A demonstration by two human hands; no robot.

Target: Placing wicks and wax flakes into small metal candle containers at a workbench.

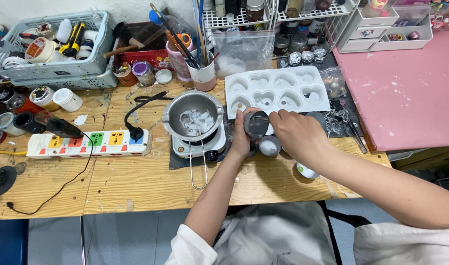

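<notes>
Grey round tin [257,123], small and tilted on its side, sits between both hands above the front edge of the wooden workbench [136,181]. Seen from the head camera, the left hand [242,137] wraps it from the near-left side, fingers curled closed about its wall. The right hand [298,135] comes in from the right with its fingertips [273,117] bunched on the tin's upper right rim; whether they pinch the rim or something small inside cannot be told.

Just below the fingers of both hands stands a second small tin [269,145] with a pale filling, and by the right wrist lies a white round lid [307,171]. Just beyond the fingertips lies a white heart-shaped mould tray [276,92], some of its hollows holding small bits. Left of the left hand, near but not touching, a steel melting pot [193,115] with white chunks inside sits on a small white hotplate [200,146], its wire handle pointing toward the person. Further left, well apart from the fingers, a white power strip [89,143] with coloured sockets lies on the bench, a black plug in it. A pink board [406,88] covers the surface to the right of the right hand.
</notes>
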